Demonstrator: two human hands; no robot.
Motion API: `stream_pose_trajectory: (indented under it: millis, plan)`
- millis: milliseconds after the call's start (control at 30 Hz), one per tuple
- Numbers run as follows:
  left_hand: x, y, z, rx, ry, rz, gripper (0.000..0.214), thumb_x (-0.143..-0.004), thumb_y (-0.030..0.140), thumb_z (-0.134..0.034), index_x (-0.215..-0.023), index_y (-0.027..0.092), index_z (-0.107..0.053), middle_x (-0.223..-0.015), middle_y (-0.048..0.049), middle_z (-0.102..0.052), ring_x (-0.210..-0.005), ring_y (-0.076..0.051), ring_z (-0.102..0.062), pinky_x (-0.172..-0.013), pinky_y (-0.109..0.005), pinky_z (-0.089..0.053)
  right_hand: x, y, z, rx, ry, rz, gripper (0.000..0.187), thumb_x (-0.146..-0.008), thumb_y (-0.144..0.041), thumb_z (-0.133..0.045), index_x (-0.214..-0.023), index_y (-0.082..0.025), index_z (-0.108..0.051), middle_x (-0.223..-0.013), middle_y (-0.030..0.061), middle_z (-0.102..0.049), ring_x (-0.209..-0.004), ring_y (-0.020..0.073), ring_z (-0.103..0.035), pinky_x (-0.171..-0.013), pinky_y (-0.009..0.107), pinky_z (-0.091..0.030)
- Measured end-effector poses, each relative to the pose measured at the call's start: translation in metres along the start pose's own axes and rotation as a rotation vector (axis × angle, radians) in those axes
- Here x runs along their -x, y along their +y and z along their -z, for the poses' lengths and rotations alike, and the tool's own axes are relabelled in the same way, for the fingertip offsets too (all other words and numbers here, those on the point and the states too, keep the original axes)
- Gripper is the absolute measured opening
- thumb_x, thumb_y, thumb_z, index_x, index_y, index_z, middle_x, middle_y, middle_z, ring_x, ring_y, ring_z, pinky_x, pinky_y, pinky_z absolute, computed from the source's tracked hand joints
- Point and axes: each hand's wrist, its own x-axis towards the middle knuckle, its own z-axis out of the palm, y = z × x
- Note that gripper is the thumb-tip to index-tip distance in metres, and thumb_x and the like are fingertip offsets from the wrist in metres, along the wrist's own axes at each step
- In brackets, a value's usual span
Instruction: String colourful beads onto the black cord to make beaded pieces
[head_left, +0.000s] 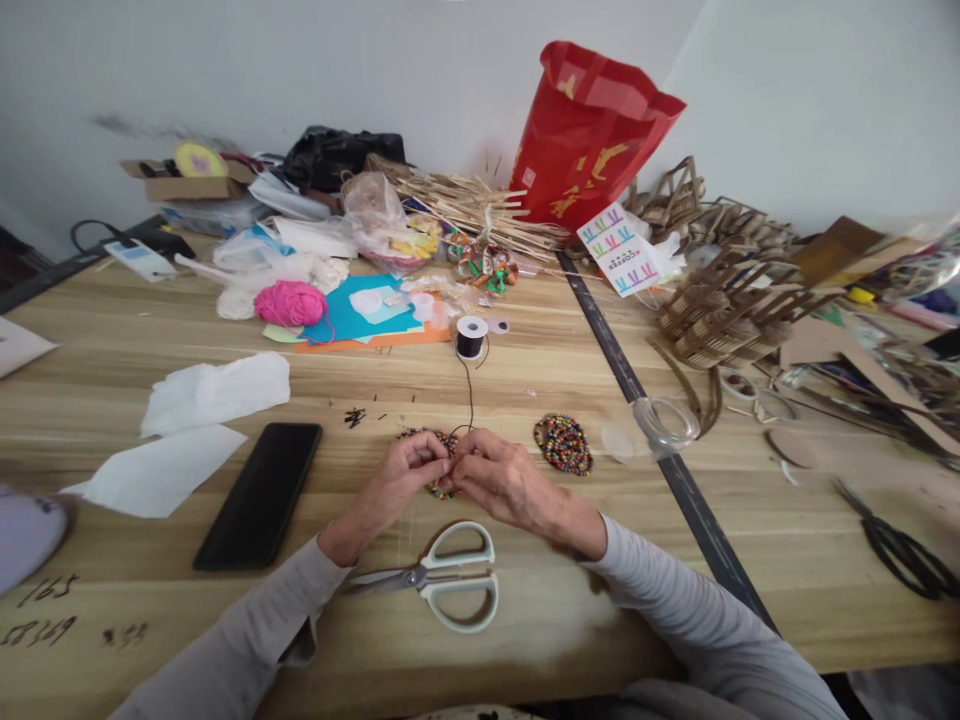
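Both hands meet at the middle of the wooden table [525, 620]. My left hand [405, 475] and my right hand [499, 478] are closed in a pinch on a small piece of coloured beadwork [442, 488], most of it hidden by the fingers. A thin black thread [471, 395] runs from the hands up to a black thread spool [471, 337]. A finished oval patch of coloured beads [563, 444] lies just right of my right hand. White-handled scissors [450, 577] lie between my forearms.
A black phone [260, 493] lies left of the hands, with white paper sheets [214, 392] beyond it. Pink yarn [291, 303], coloured paper, straw bundles and a red bag [589, 130] crowd the back. Cardboard strip baskets [724, 300], clear tape roll [666, 421] and black scissors [904, 550] sit right.
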Motion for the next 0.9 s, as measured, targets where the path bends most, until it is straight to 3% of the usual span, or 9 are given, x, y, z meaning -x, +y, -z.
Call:
stream_pose_trajectory:
  millis: [400, 600, 800, 900]
  plan:
    - [-0.001, 0.002, 0.000, -0.119, -0.058, -0.096, 0.022, -0.063, 0.021, -0.076, -0.065, 0.014, -0.056, -0.058, 0.0015, -0.061, -0.052, -0.010, -0.056, -0.051, -0.021, -0.044, -0.003, 0.003, 0.005, -0.219, 0.004, -0.063, 0.010, -0.090, -0.020, -0.054, -0.085, -0.015, -0.062, -0.095, 0.0073, -0.057, -0.087, 0.0156, -0.056, -0.075, 0.026, -0.047]
    - [0.004, 0.006, -0.004, -0.277, -0.056, -0.187, 0.011, -0.068, 0.014, -0.066, -0.067, 0.015, -0.055, -0.065, -0.0004, -0.061, -0.059, -0.012, -0.059, -0.059, -0.024, -0.049, -0.006, 0.013, 0.009, -0.507, -0.038, -0.268, 0.023, -0.093, -0.032, -0.050, -0.085, -0.013, -0.060, -0.087, 0.0051, -0.060, -0.077, 0.0129, -0.056, -0.066, 0.022, -0.044]
    - [0.008, 0.012, -0.007, -0.605, -0.065, -0.471, 0.011, -0.073, 0.006, -0.059, -0.067, 0.015, -0.056, -0.069, -0.0021, -0.062, -0.066, -0.013, -0.061, -0.064, -0.024, -0.049, -0.005, 0.026, 0.000, -0.786, -0.050, -0.402, 0.035, -0.088, -0.048, -0.053, -0.086, -0.013, -0.057, -0.078, 0.0028, -0.058, -0.066, 0.0107, -0.052, -0.059, 0.022, -0.044]
    - [0.009, 0.012, -0.009, -0.686, -0.077, -0.646, 0.014, -0.075, 0.003, -0.057, -0.069, 0.016, -0.055, -0.071, -0.0030, -0.063, -0.068, -0.013, -0.062, -0.066, -0.024, -0.050, -0.006, 0.031, -0.002, -0.966, -0.119, -0.470, 0.039, -0.082, -0.051, -0.061, -0.089, -0.013, -0.057, -0.078, 0.0027, -0.059, -0.063, 0.0097, -0.055, -0.052, 0.019, -0.045]
